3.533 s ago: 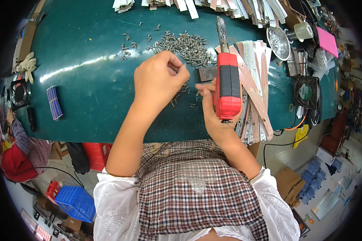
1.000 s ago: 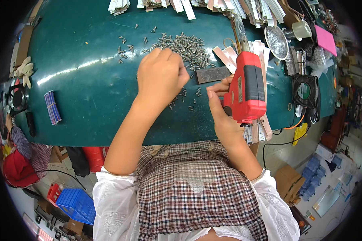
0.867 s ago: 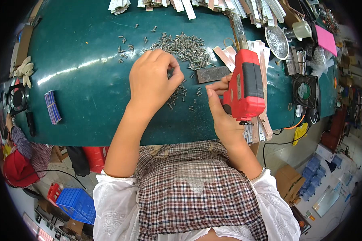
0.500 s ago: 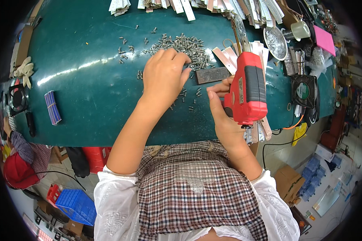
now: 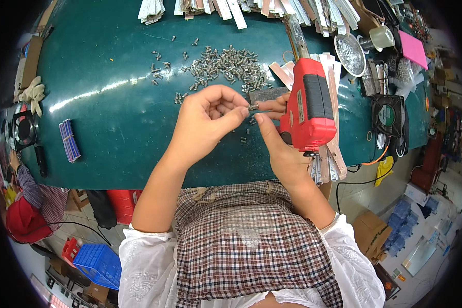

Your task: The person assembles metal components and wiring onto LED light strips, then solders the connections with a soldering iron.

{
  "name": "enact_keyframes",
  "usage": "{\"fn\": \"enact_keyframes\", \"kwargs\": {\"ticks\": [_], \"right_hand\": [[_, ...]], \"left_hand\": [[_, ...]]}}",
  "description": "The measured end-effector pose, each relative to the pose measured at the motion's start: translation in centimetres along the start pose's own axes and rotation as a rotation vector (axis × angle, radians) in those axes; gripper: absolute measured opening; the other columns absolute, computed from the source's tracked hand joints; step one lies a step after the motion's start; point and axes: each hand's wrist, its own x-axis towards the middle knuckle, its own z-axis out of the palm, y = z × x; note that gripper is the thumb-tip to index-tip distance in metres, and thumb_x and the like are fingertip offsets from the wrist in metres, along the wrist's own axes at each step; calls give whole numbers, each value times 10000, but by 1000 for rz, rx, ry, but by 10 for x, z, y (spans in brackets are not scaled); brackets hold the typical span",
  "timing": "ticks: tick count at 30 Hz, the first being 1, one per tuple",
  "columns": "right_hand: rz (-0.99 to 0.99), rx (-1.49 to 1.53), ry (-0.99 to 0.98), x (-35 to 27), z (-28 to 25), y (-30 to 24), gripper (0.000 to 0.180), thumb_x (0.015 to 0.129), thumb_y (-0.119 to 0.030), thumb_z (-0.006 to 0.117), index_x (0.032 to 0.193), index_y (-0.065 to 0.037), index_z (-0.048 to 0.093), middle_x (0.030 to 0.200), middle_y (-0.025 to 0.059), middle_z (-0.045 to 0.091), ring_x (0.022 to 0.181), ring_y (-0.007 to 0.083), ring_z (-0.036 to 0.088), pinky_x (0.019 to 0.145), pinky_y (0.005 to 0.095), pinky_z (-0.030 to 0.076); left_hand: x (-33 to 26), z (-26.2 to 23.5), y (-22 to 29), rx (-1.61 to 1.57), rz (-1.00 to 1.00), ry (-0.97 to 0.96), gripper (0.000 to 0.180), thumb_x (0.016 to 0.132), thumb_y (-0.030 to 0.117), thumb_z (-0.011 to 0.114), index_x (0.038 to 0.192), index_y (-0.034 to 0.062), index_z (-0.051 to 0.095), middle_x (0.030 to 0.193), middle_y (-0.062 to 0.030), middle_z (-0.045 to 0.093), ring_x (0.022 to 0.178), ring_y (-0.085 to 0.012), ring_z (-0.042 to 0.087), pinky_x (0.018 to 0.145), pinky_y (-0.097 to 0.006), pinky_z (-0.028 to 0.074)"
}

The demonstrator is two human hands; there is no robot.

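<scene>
My left hand (image 5: 203, 120) pinches a small metal screw (image 5: 252, 107) between thumb and forefinger. The fingertips of my right hand (image 5: 282, 138) come up to the screw from the other side, thumb and fingers apart. A red and black power tool (image 5: 315, 105) covers part of my right hand, and whether the hidden fingers touch it does not show. Beyond both hands lies a pile of short metal screws (image 5: 231, 66), with a few scattered around it. Just behind the fingertips is a dark flat block (image 5: 267, 95).
Bundles of flat metal strips (image 5: 231, 10) line the far edge, and more strips (image 5: 331, 146) lie right, under the tool. A bowl of small parts (image 5: 350, 54) and a fan (image 5: 387, 117) are at the right. Striped sticks (image 5: 69, 141) and a glove (image 5: 33, 95) lie left.
My left hand has come from the pile toward my right hand and now has a screw in its pinch. The power tool sits slightly further left and up.
</scene>
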Motion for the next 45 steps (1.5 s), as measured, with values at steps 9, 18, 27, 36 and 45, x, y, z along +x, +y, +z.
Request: {"fn": "enact_keyframes", "kwargs": {"ticks": [9, 18, 27, 36, 45], "right_hand": [[-34, 18, -56, 2, 6, 0, 435, 820, 95, 657, 1160, 17, 398, 954, 127, 621, 848, 175, 672, 732, 268, 533], [-126, -66, -51, 3, 7, 8, 436, 796, 120, 636, 1150, 12, 407, 949, 131, 628, 828, 174, 672, 718, 268, 530], [-65, -56, -31, 2, 4, 8, 441, 829, 106, 609, 1213, 7, 418, 1016, 136, 624, 921, 163, 654, 724, 266, 529], [-33, -120, -5, -6, -4, -3, 383, 877, 75, 569, 1221, 50, 403, 1035, 154, 577, 925, 195, 655, 757, 309, 567], [-1, -185, 45, -8, -21, -14, 372, 868, 84, 569, 1205, 47, 417, 1016, 137, 570, 887, 191, 657, 729, 296, 568]], "left_hand": [[-13, -1, -1, -18, -41, -52, 130, 852, 73, 712, 937, 5, 641, 841, -31, 675, 731, -51, 601, 636, -184, 469], [-10, -6, -5, 73, 47, 189, 110, 839, 79, 710, 914, 13, 663, 832, -31, 680, 657, -47, 571, 588, -196, 440], [4, -19, -5, 957, 354, 452, 175, 815, 31, 670, 983, 73, 693, 876, -33, 685, 669, -148, 610, 604, -290, 484], [50, -28, -19, 1315, 702, 61, 341, 845, 26, 590, 1156, 153, 648, 1304, -36, 578, 1275, -246, 476, 1087, -442, 319], [12, -58, -2, 1301, 544, 139, 208, 817, 109, 681, 1023, 103, 711, 1235, -37, 620, 1212, -261, 519, 1028, -428, 372]]}}
